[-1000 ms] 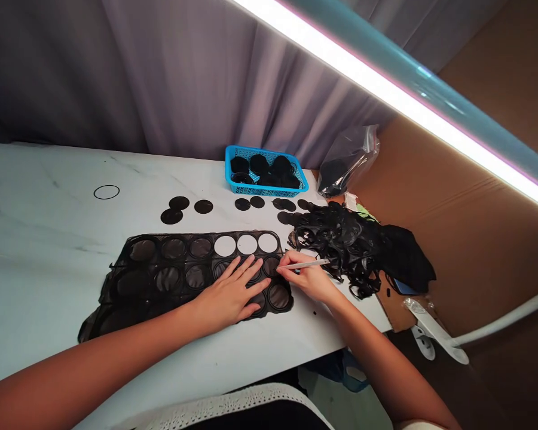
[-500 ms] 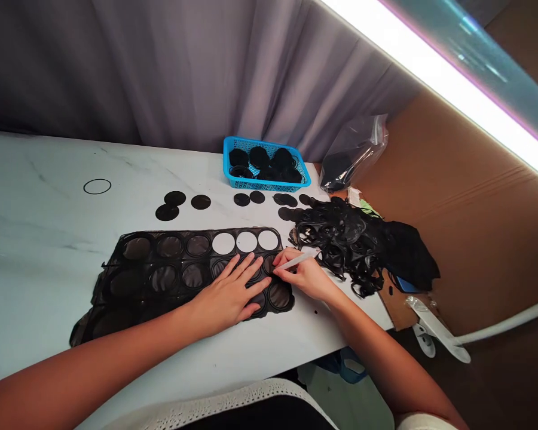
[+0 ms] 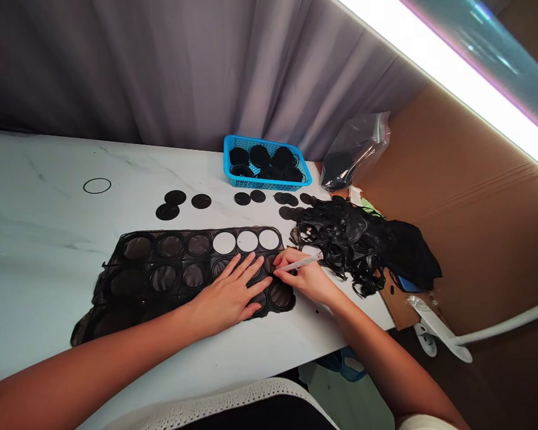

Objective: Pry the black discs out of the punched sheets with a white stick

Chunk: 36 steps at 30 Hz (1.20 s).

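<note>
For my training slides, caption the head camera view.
Left hand pressing a black sheet, right hand holding a slim white tool.

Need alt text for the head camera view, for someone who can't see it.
The left hand presses a black sheet with round cutouts flat on a white table; the right hand holds a slim pale tool at it. Behind sits a blue basket.

Left hand (image 3: 233,291) — flat on black sheet (image 3: 197,245).

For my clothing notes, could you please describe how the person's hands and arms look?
The left hand and right hand wear no gloves. The left forearm and right forearm are uncovered; a whitish sleeve shows near the right elbow.
</note>
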Available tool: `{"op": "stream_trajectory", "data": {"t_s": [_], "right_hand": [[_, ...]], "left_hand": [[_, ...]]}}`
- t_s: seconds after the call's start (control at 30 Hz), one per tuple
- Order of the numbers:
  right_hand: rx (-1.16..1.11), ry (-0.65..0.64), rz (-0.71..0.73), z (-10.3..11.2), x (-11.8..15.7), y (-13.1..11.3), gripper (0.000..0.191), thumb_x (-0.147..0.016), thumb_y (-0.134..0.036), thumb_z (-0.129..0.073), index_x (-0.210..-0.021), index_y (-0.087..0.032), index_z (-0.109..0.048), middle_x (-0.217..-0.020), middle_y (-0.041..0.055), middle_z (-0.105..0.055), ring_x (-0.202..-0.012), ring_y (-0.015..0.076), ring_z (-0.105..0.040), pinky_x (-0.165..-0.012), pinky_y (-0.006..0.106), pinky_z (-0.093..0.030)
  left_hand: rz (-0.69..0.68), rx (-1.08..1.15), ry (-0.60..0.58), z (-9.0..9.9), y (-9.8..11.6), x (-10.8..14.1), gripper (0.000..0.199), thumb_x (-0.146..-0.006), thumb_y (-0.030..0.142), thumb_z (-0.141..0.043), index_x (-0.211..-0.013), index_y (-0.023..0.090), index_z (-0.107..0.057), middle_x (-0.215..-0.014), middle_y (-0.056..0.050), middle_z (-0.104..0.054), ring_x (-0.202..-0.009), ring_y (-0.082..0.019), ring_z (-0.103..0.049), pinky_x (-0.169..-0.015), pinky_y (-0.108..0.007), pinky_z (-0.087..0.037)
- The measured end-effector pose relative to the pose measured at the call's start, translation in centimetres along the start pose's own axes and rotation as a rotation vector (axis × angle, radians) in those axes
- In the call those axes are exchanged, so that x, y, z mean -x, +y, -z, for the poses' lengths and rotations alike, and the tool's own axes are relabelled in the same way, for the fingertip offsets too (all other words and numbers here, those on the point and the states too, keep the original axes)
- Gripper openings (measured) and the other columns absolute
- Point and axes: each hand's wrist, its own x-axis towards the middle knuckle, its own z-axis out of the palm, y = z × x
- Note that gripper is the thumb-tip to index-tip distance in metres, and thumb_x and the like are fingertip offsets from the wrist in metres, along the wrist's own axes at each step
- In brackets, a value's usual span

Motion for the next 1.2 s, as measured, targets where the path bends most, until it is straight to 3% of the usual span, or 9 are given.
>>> {"op": "stream_trajectory", "data": {"t_s": [0.73, 0.83, 0.97, 1.03, 1.17, 1.2], "right_hand": [[-0.002, 0.006, -0.031, 0.1, 0.2, 0.1, 0.024, -0.087, -0.023, -0.062, -0.066, -0.021, -0.051, -0.093, 0.0048, -0.065, -0.088, 0.0197, -0.061, -0.077, 0.034, -0.046], [0.074, 0.006, 0.031, -0.7, 0.7, -0.2, 0.021, -0.090, -0.022, -0.059, -0.070, -0.022, -0.052, -0.097, 0.0062, -0.066, -0.089, 0.0207, -0.061, -0.078, 0.035, -0.047], [0.382, -0.019, 0.161, -1.5, 1.2, -0.2, 0.011, -0.093, -0.018, -0.053, -0.088, -0.024, -0.060, -0.110, 0.0114, -0.069, -0.102, 0.0267, -0.060, -0.086, 0.042, -0.047], [0.540, 0.074, 0.167, -0.6, 1.0, 0.6, 0.012, -0.093, -0.017, -0.052, -0.093, -0.023, -0.062, -0.108, 0.0125, -0.070, -0.103, 0.0284, -0.059, -0.089, 0.043, -0.045], [0.673, 0.589, -0.039, 3.2, 0.3, 2.5, 0.017, -0.096, -0.021, -0.045, -0.090, -0.021, -0.061, -0.097, 0.0136, -0.069, -0.094, 0.0286, -0.060, -0.087, 0.043, -0.043], [0.647, 0.660, -0.083, 3.9, 0.4, 2.7, 0.018, -0.096, -0.023, -0.046, -0.088, -0.021, -0.061, -0.098, 0.0136, -0.070, -0.093, 0.0286, -0.060, -0.086, 0.042, -0.044]], "left_hand": [[0.002, 0.015, -0.037, 0.4, 0.1, -0.1, 0.054, -0.096, 0.039, -0.059, -0.147, 0.026, -0.043, -0.163, -0.015, -0.024, -0.150, -0.035, -0.021, -0.121, -0.053, -0.015], [0.002, 0.009, -0.022, 0.1, 0.0, 0.0, 0.055, -0.096, 0.039, -0.059, -0.147, 0.026, -0.042, -0.163, -0.014, -0.023, -0.150, -0.035, -0.019, -0.121, -0.053, -0.014], [-0.006, 0.017, 0.008, -0.3, 0.0, 0.1, 0.054, -0.096, 0.041, -0.057, -0.146, 0.026, -0.042, -0.163, -0.012, -0.023, -0.151, -0.033, -0.017, -0.122, -0.051, -0.012], [-0.007, 0.017, 0.010, -0.3, -0.1, 0.0, 0.053, -0.097, 0.041, -0.057, -0.145, 0.025, -0.044, -0.163, -0.012, -0.023, -0.151, -0.033, -0.018, -0.122, -0.051, -0.013], [-0.010, 0.001, -0.016, 0.4, -0.2, -0.1, 0.052, -0.097, 0.042, -0.056, -0.146, 0.026, -0.045, -0.163, -0.012, -0.025, -0.150, -0.034, -0.020, -0.121, -0.053, -0.017], [-0.018, -0.007, -0.023, 0.6, -0.1, -0.1, 0.053, -0.097, 0.043, -0.057, -0.146, 0.025, -0.045, -0.162, -0.013, -0.026, -0.150, -0.034, -0.022, -0.120, -0.053, -0.018]]}}
